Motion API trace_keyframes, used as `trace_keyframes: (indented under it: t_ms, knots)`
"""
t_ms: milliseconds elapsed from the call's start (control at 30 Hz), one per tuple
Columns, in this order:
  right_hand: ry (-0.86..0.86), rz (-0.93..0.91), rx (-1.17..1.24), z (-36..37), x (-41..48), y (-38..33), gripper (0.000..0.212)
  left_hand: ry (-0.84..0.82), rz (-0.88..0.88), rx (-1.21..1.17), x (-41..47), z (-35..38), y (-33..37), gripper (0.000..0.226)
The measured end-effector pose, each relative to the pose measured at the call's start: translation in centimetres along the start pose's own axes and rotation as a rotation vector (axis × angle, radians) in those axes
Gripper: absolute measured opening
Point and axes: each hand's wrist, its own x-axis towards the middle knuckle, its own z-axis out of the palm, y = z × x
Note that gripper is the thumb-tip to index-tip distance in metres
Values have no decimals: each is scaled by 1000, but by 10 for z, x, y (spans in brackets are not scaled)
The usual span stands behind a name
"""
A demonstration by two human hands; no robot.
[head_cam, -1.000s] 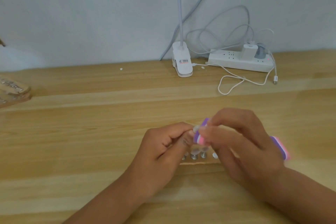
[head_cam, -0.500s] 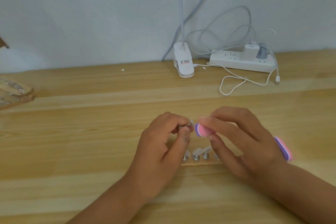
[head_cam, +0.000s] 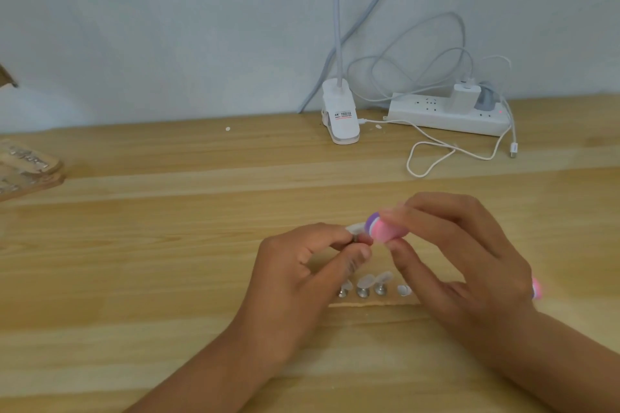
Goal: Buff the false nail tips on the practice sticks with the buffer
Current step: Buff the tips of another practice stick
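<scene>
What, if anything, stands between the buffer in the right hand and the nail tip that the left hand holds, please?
Nothing visible does. The buffer, held by the right hand, ends right beside the nail tip pinched by the left hand; blur hides whether they touch. The other practice sticks stand nearer the person, clear of it.
</scene>
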Motion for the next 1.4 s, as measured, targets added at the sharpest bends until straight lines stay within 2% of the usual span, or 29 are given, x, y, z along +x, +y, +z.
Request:
trace_keyframes:
  t_ms: [200,300,367,500,600,700,800,967,1033,1133,1200,1300,1400]
  knots:
    - [-104,-33,-40,0,1,9,31,-26,27,28,-2,0,1,12]
    - [-50,46,-99,-7,5,15,27,-23,-7,10,-2,0,0,15]
    - [-21,29,-50,-6,7,6,28,-30,-17,-3,-1,1,0,14]
    - [-116,-25,-35,1,0,-3,24,-45,43,38,-2,2,1,13]
    - [-84,85,-121,-6,6,11,24,-1,11,33,-2,-2,-1,16]
    - [-37,71,-33,-5,7,1,26,-23,-31,-8,0,-1,-1,17]
    - [-126,13,29,3,-1,-9,23,-46,30,28,0,1,0,16]
    - [-136,274,-151,-11,3,25,27,-3,-65,-104,-2,-1,-1,13]
    - [-242,382,-203,-12,4,32,27,-36,-67,-118,-1,-2,-2,15]
    - [-379,357,-294,-7,2,31,17,-83,-3,-62,1,-1,-2,16]
    - [-365,375,-157,-10,7,24,18,-118,12,-47,1,-1,-2,16]
    - [-393,345,216,-18,23,6,26,-149,29,-43,2,-1,-4,15]
    - [-475,273,261,-20,31,-3,31,-156,42,-62,2,-2,-5,16]
